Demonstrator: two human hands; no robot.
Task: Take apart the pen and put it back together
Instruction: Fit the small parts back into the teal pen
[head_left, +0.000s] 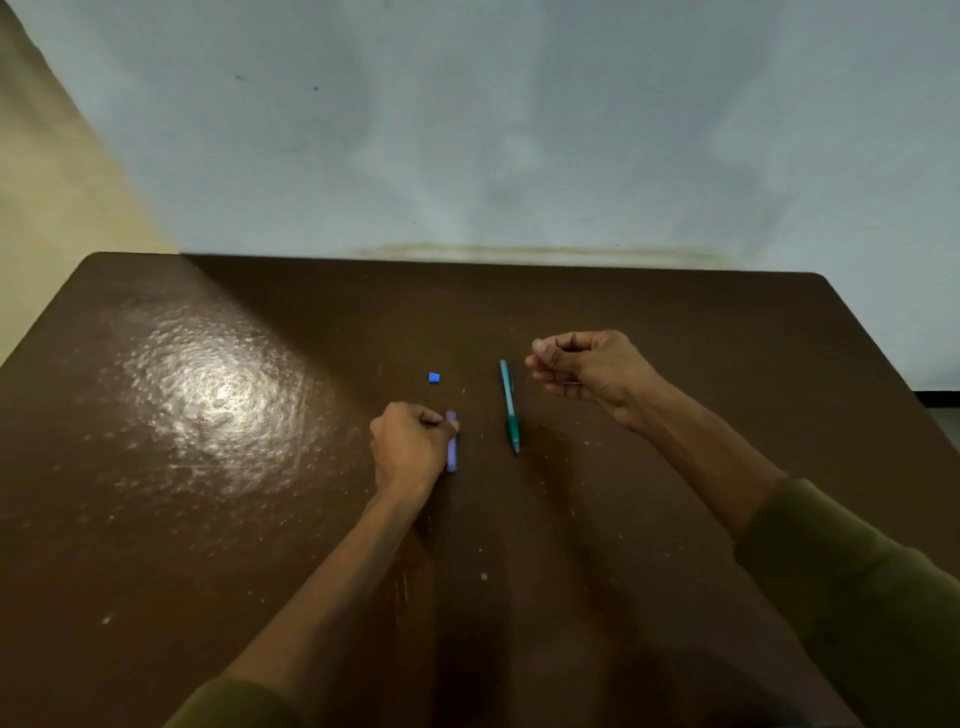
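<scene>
A purple pen barrel (452, 453) lies on the brown table (208, 519), pointing away from me. My left hand (409, 447) rests on the table with thumb and fingers closed on the barrel's far end. My right hand (584, 370) hovers above the table to the right, its fingers pinched on what looks like a thin refill (540, 382), which is barely visible. A small blue pen piece (434, 378) sits alone beyond my left hand. Between my hands lies a whole teal pen (509, 406), touched by neither.
The table's far edge meets a pale wall (519, 130). A bright glare patch (208, 389) covers the table's left part. Small white specks dot the surface near me.
</scene>
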